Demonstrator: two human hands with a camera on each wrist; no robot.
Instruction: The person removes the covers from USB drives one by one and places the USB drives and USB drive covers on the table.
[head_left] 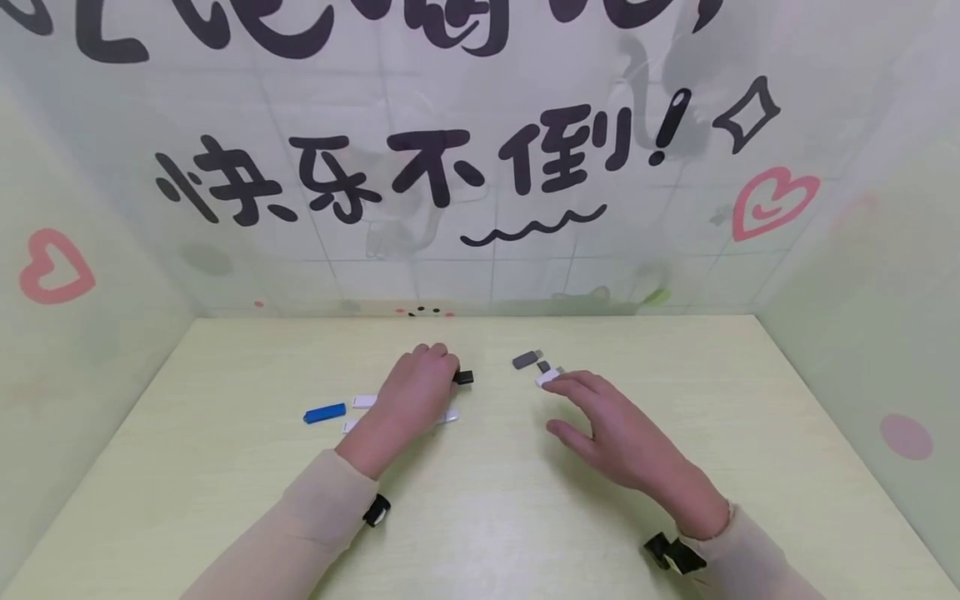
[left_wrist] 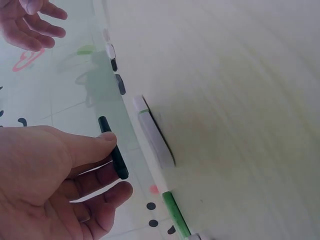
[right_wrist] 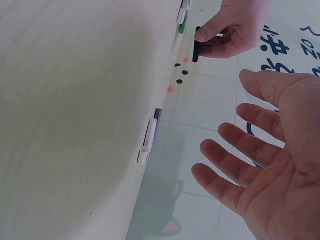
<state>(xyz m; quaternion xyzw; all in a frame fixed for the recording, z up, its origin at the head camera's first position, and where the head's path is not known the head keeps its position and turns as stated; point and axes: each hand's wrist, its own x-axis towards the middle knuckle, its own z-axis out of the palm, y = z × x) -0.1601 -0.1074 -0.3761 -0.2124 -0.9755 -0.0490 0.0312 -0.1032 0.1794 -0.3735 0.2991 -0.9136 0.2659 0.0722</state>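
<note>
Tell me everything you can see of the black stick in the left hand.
The black stick is small, slim and dark all over, smooth and probably plastic, with a slightly distinct section at one end. The left hand pinches it between thumb and fingers, partly covering its middle. It is held above the table, apart from it; only the hand visibly touches it.

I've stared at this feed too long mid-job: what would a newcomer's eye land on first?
Probably the bold black lettering across the back wall. Next, the left hand pinching a black stick above the table, and the bright blue stick lying to that hand's left.
</note>
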